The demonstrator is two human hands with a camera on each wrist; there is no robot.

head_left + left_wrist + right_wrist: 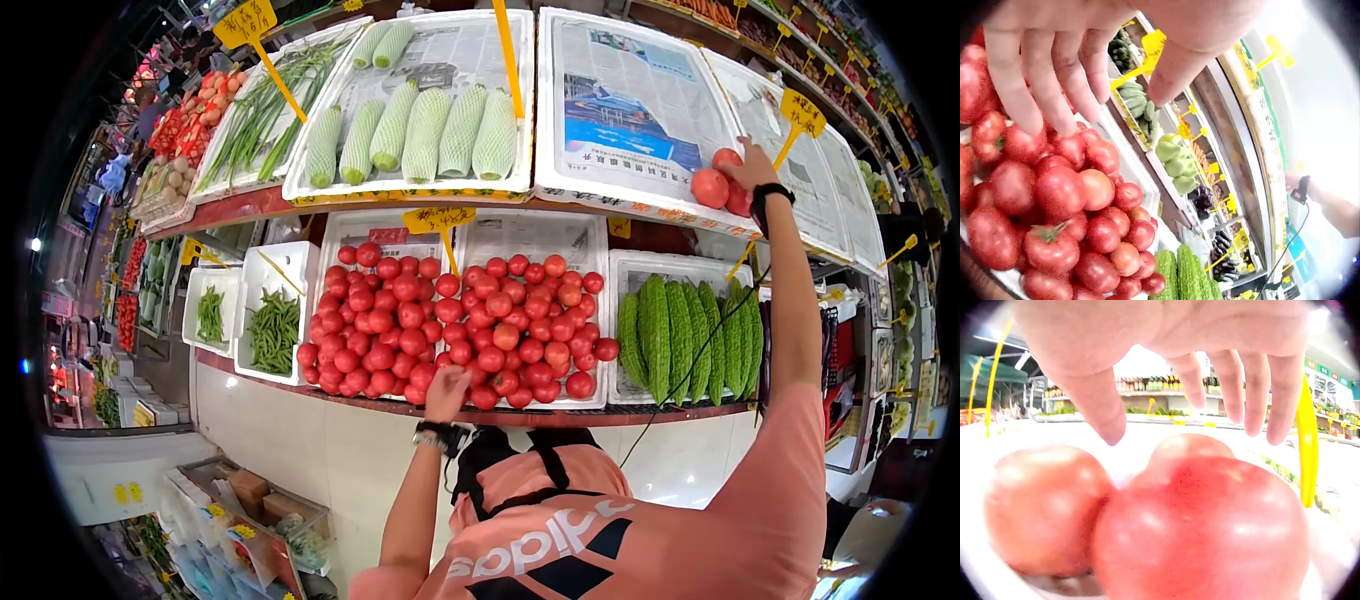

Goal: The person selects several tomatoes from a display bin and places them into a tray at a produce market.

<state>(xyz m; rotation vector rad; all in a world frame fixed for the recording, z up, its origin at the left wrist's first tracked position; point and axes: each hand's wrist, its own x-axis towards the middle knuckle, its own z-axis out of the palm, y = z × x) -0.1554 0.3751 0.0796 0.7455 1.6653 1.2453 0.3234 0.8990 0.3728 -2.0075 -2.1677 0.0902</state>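
In the head view three large tomatoes [710, 187] lie together at the front right of a newspaper-lined upper tray [640, 110]. My right hand [752, 165] is over them; in the right wrist view its fingers [1229, 387] are spread above the tomatoes [1197, 531] with a gap. My left hand [447, 392] hovers at the front edge of the red tomato pile [380, 320]. The left wrist view shows its fingers [1063, 87] loosely bent over the tomatoes [1060, 190], with nothing seen in its grasp.
Bitter melons [690, 335] lie right of the tomatoes, green peppers [275, 330] to the left. Netted pale green gourds [425, 130] fill the upper middle tray. Yellow price signs [803, 112] stand up among the trays, one just beside my right hand. A thin cable hangs from my right wrist.
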